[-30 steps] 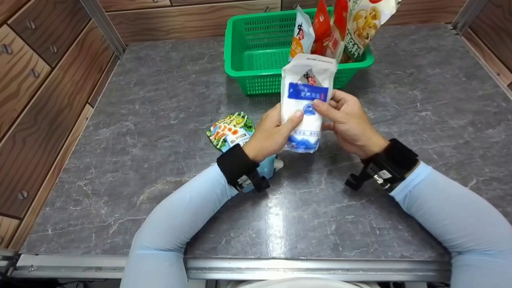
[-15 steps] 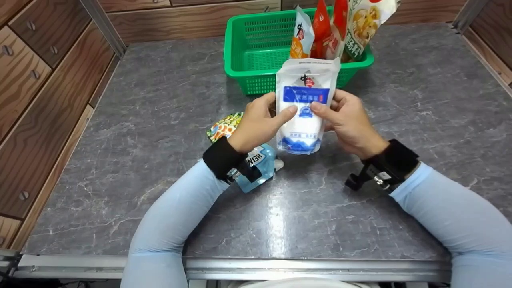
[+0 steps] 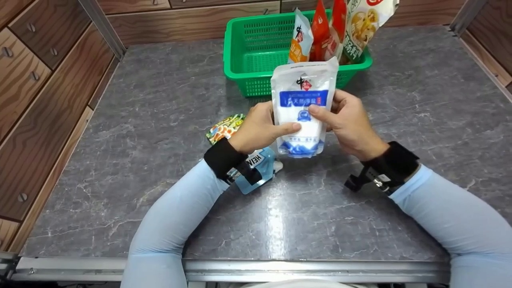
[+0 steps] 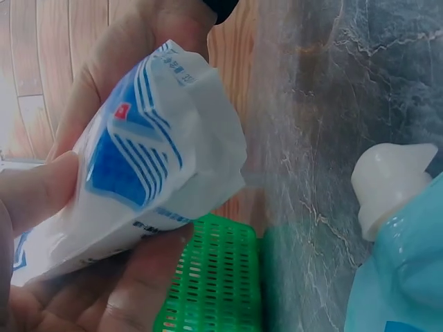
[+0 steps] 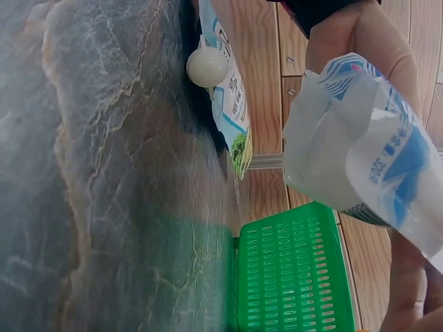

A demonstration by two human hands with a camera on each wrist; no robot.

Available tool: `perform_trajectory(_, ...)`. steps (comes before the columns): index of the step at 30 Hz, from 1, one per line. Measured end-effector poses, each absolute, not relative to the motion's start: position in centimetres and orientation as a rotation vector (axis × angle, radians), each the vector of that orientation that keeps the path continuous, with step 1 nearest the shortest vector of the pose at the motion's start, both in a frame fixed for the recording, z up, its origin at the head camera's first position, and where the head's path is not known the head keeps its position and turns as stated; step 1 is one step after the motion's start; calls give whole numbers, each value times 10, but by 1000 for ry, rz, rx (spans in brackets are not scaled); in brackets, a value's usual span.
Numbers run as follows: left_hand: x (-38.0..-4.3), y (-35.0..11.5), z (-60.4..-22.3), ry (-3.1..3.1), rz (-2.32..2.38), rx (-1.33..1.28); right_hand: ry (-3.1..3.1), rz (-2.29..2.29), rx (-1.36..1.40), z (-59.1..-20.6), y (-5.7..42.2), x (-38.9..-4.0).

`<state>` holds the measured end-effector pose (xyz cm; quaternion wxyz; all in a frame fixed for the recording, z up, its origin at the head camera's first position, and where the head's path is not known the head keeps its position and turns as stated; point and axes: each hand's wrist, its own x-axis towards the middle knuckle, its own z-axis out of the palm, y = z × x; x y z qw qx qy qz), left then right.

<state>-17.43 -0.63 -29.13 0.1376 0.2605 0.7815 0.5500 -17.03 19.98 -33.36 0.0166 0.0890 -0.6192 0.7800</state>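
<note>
A white and blue salt bag (image 3: pixel 304 124) is held up between both hands, front facing the head camera. My left hand (image 3: pixel 260 127) grips its left side, thumb across the front and fingers behind. My right hand (image 3: pixel 350 122) pinches the right edge, its thumb on the printed front. Both wrist views show the bag's underside, as in the left wrist view, where the salt bag (image 4: pixel 166 138) is raised off the table. Under my left wrist lies a light blue Heinz spout pouch (image 3: pixel 264 170) with a white cap (image 4: pixel 391 183); the wrist hides part of it.
Behind the hands stands a green basket (image 3: pixel 256 75). Several upright packets fill its right part, among them a blue and orange bag (image 3: pixel 301 38), a red packet (image 3: pixel 321 30) and a soup-seasoning packet (image 3: pixel 364 30). Wood-patterned panels (image 3: pixel 192 24) border the grey marbled table (image 3: pixel 152 96).
The salt bag has swung a little left and lower, its front turning more toward the head camera. My left hand shifted left, then slid its thumb slightly down; the right hand stays nearly still.
</note>
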Motion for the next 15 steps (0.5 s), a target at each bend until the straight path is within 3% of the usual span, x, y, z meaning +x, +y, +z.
perform_trajectory(15, -174, -6, -290, 2245, 1599, 797, -2046, 2441, 356, -328, 205, -169)
